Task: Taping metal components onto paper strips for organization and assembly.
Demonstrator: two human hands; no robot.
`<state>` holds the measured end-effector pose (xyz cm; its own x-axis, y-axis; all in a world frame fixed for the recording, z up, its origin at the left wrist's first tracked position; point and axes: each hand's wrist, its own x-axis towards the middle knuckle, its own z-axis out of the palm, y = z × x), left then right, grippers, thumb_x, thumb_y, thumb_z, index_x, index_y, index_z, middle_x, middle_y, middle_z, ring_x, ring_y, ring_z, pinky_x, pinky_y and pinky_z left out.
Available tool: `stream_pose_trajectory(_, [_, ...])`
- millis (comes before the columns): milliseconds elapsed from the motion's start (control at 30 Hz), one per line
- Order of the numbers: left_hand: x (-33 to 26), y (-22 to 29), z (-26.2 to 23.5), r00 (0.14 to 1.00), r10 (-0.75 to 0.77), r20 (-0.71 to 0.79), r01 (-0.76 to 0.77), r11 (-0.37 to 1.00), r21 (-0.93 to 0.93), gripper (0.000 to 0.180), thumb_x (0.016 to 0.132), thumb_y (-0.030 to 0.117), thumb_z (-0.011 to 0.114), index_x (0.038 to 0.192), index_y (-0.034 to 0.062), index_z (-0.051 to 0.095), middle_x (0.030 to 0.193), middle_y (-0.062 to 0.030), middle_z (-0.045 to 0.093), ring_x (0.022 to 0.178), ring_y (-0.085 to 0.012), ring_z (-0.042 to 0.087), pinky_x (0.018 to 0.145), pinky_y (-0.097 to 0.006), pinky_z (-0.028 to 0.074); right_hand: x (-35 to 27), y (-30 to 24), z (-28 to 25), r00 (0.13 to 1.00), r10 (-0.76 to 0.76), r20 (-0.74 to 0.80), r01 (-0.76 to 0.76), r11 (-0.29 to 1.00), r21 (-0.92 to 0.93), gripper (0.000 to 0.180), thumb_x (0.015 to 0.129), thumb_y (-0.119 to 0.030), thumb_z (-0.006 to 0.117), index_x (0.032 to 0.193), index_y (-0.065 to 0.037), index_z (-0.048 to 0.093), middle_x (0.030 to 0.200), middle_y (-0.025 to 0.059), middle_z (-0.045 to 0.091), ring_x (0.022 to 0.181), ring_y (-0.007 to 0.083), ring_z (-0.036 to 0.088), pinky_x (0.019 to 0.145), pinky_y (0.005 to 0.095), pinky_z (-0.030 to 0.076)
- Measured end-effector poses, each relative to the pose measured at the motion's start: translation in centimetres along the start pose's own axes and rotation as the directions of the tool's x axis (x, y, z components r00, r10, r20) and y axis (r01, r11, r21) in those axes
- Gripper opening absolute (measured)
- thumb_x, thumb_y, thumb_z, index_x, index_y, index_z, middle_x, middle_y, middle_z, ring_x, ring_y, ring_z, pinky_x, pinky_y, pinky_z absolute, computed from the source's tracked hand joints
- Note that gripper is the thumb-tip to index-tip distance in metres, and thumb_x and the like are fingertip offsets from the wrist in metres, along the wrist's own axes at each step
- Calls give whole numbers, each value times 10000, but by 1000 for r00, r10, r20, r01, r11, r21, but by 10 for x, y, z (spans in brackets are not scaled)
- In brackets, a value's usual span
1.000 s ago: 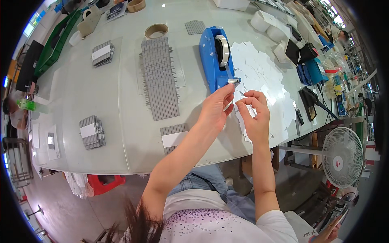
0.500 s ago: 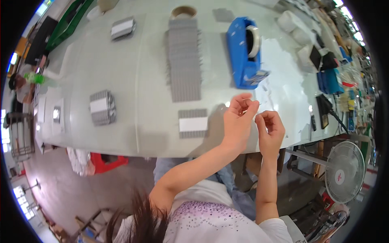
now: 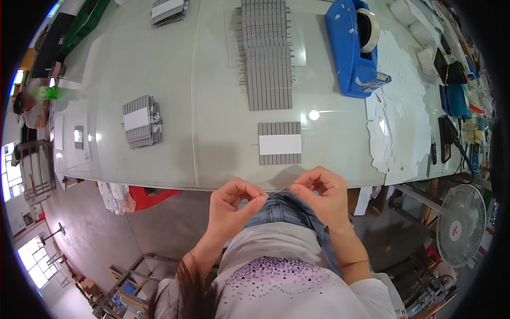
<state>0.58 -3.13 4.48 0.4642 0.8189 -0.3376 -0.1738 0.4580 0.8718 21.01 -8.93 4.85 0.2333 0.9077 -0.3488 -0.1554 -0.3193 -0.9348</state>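
Note:
My left hand (image 3: 234, 201) and my right hand (image 3: 320, 194) are held side by side over the table's near edge, above my lap. Thumb and forefinger of each are pinched together. A thin clear strip of tape seems stretched between them, though it is barely visible. Just beyond my hands a small grey ribbed bundle with a white label (image 3: 280, 143) lies on the pale table (image 3: 212, 106). Neither hand touches the bundle.
A long row of grey ribbed pieces (image 3: 267, 58) lies farther back. A blue tape dispenser (image 3: 350, 48) stands to its right, beside several loose white paper slips (image 3: 396, 122). Another labelled grey bundle (image 3: 141, 121) sits at the left. A white fan (image 3: 459, 226) stands right of the table.
Both hands have drawn back from the blue tape dispenser toward my body and now sit at the table's near edge. My head has tilted lower.

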Motion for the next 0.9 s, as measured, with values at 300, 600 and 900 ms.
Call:
stream_pose_trajectory(300, [7,3,-7,999,-25,44,16,981,191,116,810,-45,735,864,16,653,900,-79,690,852,-125,616,788,-267,472,2,8,-8,999,-11,49,8,999,44,114,821,16,749,868,9,646,827,30,667,713,47,579,641,200,462])
stream_pose_trajectory(600, [13,-17,-1,930,365,-46,-305,835,457,139,782,-74,726,815,16,625,836,-83,679,793,-154,609,725,-286,477,5,10,-9,937,-349,31,344,900,-269,113,765,-24,784,808,-39,680,765,50,644,686,135,605,599,259,464])
stream_pose_trajectory(900, [15,-20,-22,911,412,29,-381,812,442,88,877,-46,644,899,3,574,947,-122,608,869,-170,561,755,-260,450,13,21,2,849,-528,-31,508,829,-233,144,765,-126,796,786,-92,658,725,25,640,662,190,619,551,309,463])
